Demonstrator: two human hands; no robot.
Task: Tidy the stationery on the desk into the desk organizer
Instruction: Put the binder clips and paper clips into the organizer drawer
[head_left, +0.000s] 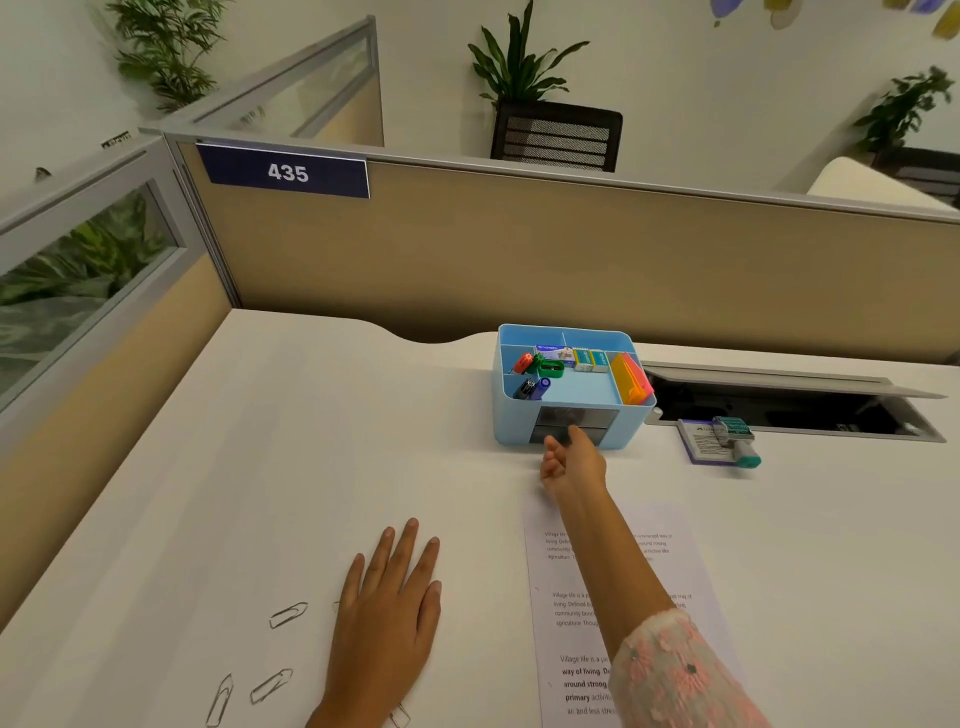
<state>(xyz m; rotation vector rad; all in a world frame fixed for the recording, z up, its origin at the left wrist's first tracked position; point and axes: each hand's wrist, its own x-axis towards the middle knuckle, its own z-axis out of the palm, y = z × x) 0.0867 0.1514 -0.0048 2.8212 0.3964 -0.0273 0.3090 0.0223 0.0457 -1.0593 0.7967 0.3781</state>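
Two bare hands show, with no rings, watch or bracelets on either. The left hand has short, plain nails with no polish, and its wrist is bare to the frame edge. The right hand leads back along a bare forearm to a sleeve ending below the elbow. The sleeve is pale, sheer-looking fabric with soft pink blotches and small dark dots or beads.

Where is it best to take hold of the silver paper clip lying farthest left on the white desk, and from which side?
Judging by its pose, the silver paper clip lies flat on the white desk, so come from above and pinch its long wire sides with fingertips, perhaps sliding it first. The left hand rests closest.
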